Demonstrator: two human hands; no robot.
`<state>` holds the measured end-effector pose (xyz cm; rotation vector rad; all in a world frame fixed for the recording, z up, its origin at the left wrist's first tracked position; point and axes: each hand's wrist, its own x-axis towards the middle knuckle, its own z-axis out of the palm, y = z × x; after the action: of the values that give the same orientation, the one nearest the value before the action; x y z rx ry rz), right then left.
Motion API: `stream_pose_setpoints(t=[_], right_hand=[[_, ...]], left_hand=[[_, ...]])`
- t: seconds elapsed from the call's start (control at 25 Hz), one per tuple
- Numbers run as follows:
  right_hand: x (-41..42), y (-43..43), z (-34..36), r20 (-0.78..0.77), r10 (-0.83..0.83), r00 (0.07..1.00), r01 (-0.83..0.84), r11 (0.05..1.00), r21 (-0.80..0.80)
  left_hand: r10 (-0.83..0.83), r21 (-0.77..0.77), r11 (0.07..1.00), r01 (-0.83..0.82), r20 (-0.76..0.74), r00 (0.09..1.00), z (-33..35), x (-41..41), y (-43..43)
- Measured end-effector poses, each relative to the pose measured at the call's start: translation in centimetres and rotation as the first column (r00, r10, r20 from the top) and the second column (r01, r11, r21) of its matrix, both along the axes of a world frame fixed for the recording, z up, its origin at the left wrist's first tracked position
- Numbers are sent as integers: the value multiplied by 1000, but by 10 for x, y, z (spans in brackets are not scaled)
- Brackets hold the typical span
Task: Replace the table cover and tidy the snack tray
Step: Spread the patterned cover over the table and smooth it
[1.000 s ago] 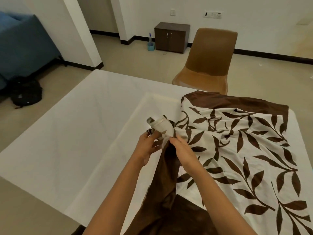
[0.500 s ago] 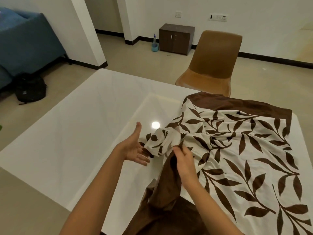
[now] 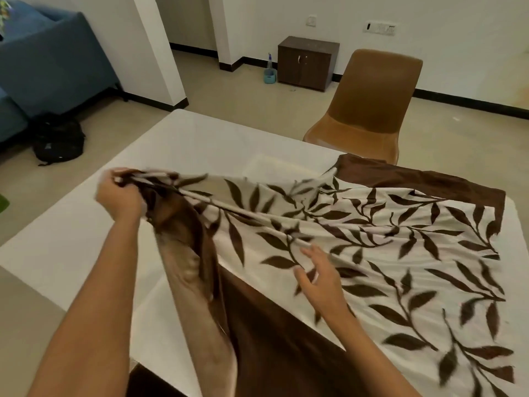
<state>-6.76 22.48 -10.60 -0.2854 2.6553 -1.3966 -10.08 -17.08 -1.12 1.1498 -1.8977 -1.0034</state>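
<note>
One bottle [image 3: 269, 62], seemingly in blue tub [image 3: 270, 76] | left hand [image 3: 120, 196] grips cover [image 3: 372, 247]

Views: one, head-worn, wide-angle. Station: above the near edge of the table [image 3: 200, 144], close in. Facing: forward and down, across the table toward the brown chair [image 3: 372, 104] and dark cabinet [image 3: 307, 63] by the far wall [image 3: 443, 12]. Foreground: both forearms enter from the bottom edge; left hand [image 3: 120, 196] and right hand [image 3: 320, 282] sit mid-frame at the table cover [image 3: 400, 253]. Periphery: blue sofa [image 3: 51, 61], upper left.
</note>
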Motion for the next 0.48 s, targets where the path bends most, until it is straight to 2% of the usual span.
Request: stream_pose_setpoints(t=[0.04, 0.08, 0.16, 0.2, 0.24, 0.28, 0.32, 0.36, 0.4, 0.44, 0.48], right_hand=[[-6, 12, -11, 40, -38, 998, 34, 996, 87], [-10, 22, -21, 91, -77, 993, 61, 984, 165], [-13, 37, -41, 167, -140, 976, 86, 952, 294], [-12, 41, -49, 180, -150, 972, 78, 932, 354], [-11, 43, -57, 183, -141, 973, 53, 909, 413], [-9, 44, -64, 186, -120, 975, 20, 884, 468], [-6, 44, -71, 186, -98, 978, -11, 859, 511], [-3, 45, -77, 179, -79, 981, -32, 839, 543], [0, 47, -82, 162, -65, 985, -39, 822, 569], [2, 50, -86, 137, -56, 989, -36, 805, 593], [3, 53, -90, 110, -45, 993, -32, 789, 613]], left_hand=[[127, -26, 992, -127, -10, 992, 0, -1, -21], [196, -13, 981, -196, 99, 976, -6, -4, -32], [220, -36, 973, -229, 456, 863, -29, -3, -20], [179, -100, 984, -149, 568, 803, -43, -1, -2], [73, -159, 987, 37, 629, 774, -59, 1, 22], [-108, -178, 935, 307, 680, 725, -76, 4, 47], [-292, -144, 806, 574, 747, 597, -94, 7, 71], [-417, -57, 658, 751, 802, 427, -112, 10, 90], [-477, 48, 556, 830, 836, 271, -129, 13, 102], [-496, 145, 529, 836, 852, 166, -143, 14, 108], [-502, 217, 561, 799, 856, 120, -154, 13, 107]])
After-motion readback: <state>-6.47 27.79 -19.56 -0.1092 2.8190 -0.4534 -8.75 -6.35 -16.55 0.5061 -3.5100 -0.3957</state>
